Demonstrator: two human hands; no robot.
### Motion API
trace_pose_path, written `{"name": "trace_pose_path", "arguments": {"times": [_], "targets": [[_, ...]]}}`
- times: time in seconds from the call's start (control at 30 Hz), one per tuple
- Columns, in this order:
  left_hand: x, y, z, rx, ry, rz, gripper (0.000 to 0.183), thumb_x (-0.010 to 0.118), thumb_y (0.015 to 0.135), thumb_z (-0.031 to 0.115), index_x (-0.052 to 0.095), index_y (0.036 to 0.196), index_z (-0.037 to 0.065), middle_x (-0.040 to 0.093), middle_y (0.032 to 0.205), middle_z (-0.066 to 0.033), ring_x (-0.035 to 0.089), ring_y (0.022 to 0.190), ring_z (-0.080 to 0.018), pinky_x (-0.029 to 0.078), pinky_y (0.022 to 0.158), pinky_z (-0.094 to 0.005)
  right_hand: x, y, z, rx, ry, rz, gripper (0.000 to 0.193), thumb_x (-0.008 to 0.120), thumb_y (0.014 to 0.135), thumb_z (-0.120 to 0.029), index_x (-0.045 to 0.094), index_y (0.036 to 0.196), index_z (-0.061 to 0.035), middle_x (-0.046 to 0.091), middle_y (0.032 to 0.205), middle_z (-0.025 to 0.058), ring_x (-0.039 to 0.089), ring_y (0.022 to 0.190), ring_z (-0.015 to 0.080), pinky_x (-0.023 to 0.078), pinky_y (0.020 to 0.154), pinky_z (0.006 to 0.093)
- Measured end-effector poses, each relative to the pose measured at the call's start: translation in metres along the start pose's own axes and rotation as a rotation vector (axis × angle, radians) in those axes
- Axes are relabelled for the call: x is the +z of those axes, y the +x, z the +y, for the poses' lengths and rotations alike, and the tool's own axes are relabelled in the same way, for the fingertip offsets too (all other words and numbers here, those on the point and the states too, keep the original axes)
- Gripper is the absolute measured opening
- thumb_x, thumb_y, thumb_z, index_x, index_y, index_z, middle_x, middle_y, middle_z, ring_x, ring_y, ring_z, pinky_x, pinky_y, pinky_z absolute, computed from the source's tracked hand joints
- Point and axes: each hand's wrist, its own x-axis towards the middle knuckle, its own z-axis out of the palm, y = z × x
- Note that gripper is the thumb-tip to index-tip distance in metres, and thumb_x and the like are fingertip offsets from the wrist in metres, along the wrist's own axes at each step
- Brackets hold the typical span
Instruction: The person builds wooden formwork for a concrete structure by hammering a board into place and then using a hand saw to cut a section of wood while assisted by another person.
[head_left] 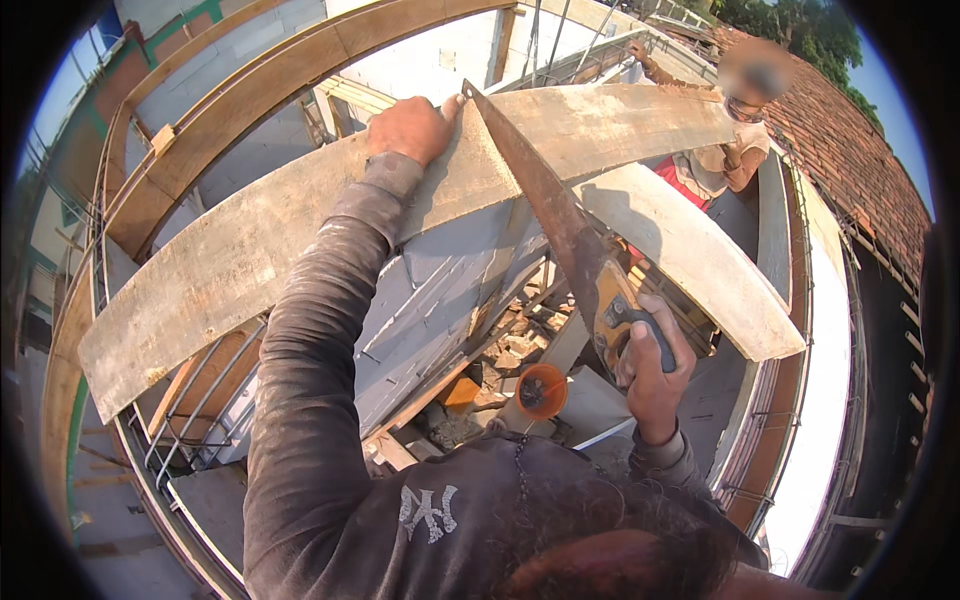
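A long weathered board (240, 250) lies across the tops of the walls in front of me. My left hand (415, 130) presses on it, fingers bent over the wood and the thumb stretched toward the saw's tip. In my right hand (655, 375) is a hand saw (545, 195), gripped by its orange and dark handle. Its rusty blade slants up and left across the board, the tip by my left thumb. Whether the teeth have cut into the wood, I cannot tell. A second, paler board (690, 255) lies to the right, beyond the saw.
Another person (740, 140) stands at the far right beside the board's end. Below me are an orange bucket (541, 391) and rubble (500, 350). Steel rebar (190, 430) runs along the left wall top. Wooden formwork (230, 90) stands far left; a tiled roof (840, 130) lies right.
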Motion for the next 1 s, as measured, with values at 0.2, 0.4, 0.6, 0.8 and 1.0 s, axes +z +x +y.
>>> {"name": "trace_pose_path", "arguments": {"times": [0.2, 0.4, 0.6, 0.8, 1.0], "targets": [[0.004, 0.002, 0.031, 0.129, -0.033, 0.093, 0.082, 0.044, 0.1, 0.072, 0.08, 0.097, -0.001, 0.076, 0.093, -0.0255, 0.075, 0.092, -0.0423, 0.059, 0.081, -0.0499, 0.056, 0.137, -0.06, -0.036, -0.04, -0.058, 0.032, 0.067, 0.101, -0.018, 0.07, 0.126, 0.0019, 0.062, 0.074, -0.0016, 0.049, 0.055, 0.0023, 0.038, 0.049, 0.0214], [0.006, 0.0, 0.004, 0.072, -0.032, 0.113, 0.081, 0.045, 0.099, 0.073, 0.08, 0.094, 0.0, 0.076, 0.09, -0.0247, 0.075, 0.088, -0.0423, 0.059, 0.079, -0.0494, 0.031, 0.045, -0.047, 0.001, -0.082, -0.024, 0.033, 0.066, 0.102, -0.015, 0.067, 0.13, 0.0022, 0.064, 0.077, -0.0003, 0.05, 0.056, 0.0011, 0.038, 0.05, 0.0191], [-0.002, -0.003, 0.02, 0.124, -0.003, 0.16, 0.075, 0.048, 0.1, 0.069, 0.081, 0.09, 0.003, 0.077, 0.086, -0.0208, 0.076, 0.083, -0.0378, 0.058, 0.075, -0.0481, 0.042, 0.075, -0.008, -0.17, -0.08, 0.026, 0.032, 0.068, 0.1, -0.016, 0.069, 0.127, 0.0017, 0.067, 0.08, 0.0017, 0.049, 0.057, 0.0017, 0.038, 0.05, 0.0215], [0.007, 0.006, 0.006, 0.12, -0.031, 0.074, 0.075, 0.048, 0.1, 0.069, 0.081, 0.093, 0.002, 0.078, 0.089, -0.0213, 0.076, 0.086, -0.0383, 0.059, 0.078, -0.0487, 0.087, 0.146, -0.033, -0.077, -0.023, -0.124, 0.033, 0.07, 0.099, -0.02, 0.071, 0.123, 0.0028, 0.066, 0.087, 0.002, 0.053, 0.069, 0.0024, 0.043, 0.057, 0.0224], [0.019, 0.02, 0.001, 0.017, -0.042, -0.083, 0.081, 0.044, 0.099, 0.073, 0.078, 0.112, 0.0, 0.076, 0.112, -0.0248, 0.073, 0.108, -0.04, 0.056, 0.093, -0.0481, 0.094, 0.095, 0.048, -0.285, -0.041, 0.029, 0.028, 0.063, 0.102, -0.011, 0.067, 0.126, 0.0038, 0.07, 0.103, 0.0052, 0.06, 0.09, 0.0078, 0.051, 0.079, 0.0255]]}}
